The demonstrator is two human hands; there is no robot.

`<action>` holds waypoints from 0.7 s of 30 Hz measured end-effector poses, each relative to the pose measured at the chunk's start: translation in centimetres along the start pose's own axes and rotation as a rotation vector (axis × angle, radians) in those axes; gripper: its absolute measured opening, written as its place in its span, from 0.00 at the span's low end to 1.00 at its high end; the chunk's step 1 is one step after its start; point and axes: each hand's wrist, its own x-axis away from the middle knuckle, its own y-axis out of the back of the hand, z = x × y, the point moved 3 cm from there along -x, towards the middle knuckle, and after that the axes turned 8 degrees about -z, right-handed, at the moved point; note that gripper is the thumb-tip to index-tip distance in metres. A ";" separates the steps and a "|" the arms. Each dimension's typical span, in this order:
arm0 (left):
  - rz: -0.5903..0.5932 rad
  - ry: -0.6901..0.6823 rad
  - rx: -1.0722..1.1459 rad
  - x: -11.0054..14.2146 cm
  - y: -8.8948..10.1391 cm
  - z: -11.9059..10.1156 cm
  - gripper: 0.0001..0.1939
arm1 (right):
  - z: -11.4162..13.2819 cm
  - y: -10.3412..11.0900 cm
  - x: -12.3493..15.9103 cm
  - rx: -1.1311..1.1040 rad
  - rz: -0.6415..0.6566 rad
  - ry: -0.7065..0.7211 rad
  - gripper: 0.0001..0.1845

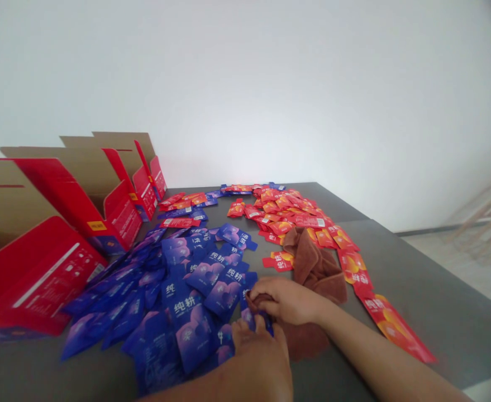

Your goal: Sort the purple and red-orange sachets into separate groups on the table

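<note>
My right hand is closed on a bunched end of a brown cloth, which lies spread to the right under my wrist. That end rests against a blue pouch at the near side of the pile. Just in front of me, my left hand has its fingers curled on the same pouch, whose lower part is hidden. Many blue pouches with purple fruit prints lie overlapping to the left. Beyond the cloth, red and orange pouches are heaped, and several run along its right side.
Open red cardboard boxes stand in a row along the left of the dark grey table. Small stacks of mixed red and blue pouches lie beside them. A white wall rises behind the table.
</note>
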 end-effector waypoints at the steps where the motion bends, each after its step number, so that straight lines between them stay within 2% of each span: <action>1: 0.013 0.071 -0.026 0.0 -0.7 -0.3 0.26 | -0.2 0.2 0.0 0.004 -0.003 -0.008 0.08; 3: 0.082 0.152 -0.026 0.0 -2.3 -0.6 0.28 | -0.4 0.7 -0.1 0.071 -0.021 -0.053 0.08; 5: 0.082 0.160 -0.032 -0.1 -3.4 -0.8 0.31 | -0.4 1.1 0.0 0.184 -0.041 -0.107 0.09; 7: 0.056 0.155 -0.043 0.0 -3.9 -0.8 0.33 | 0.1 1.3 0.1 0.261 -0.047 -0.104 0.10; 9: 0.040 0.155 -0.061 0.1 -4.1 -0.8 0.34 | 1.1 1.2 0.3 0.253 -0.011 -0.007 0.10; 12: 0.038 0.127 -0.094 0.6 -4.4 -1.1 0.34 | 2.5 0.5 0.6 0.167 0.115 0.184 0.10; 14: 0.037 0.129 -0.116 0.8 -4.6 -1.4 0.34 | 2.6 0.2 0.6 0.141 0.164 0.227 0.10; 21: 0.005 0.143 -0.163 0.8 -4.8 -1.9 0.34 | 0.7 0.7 -0.1 0.279 0.006 0.043 0.12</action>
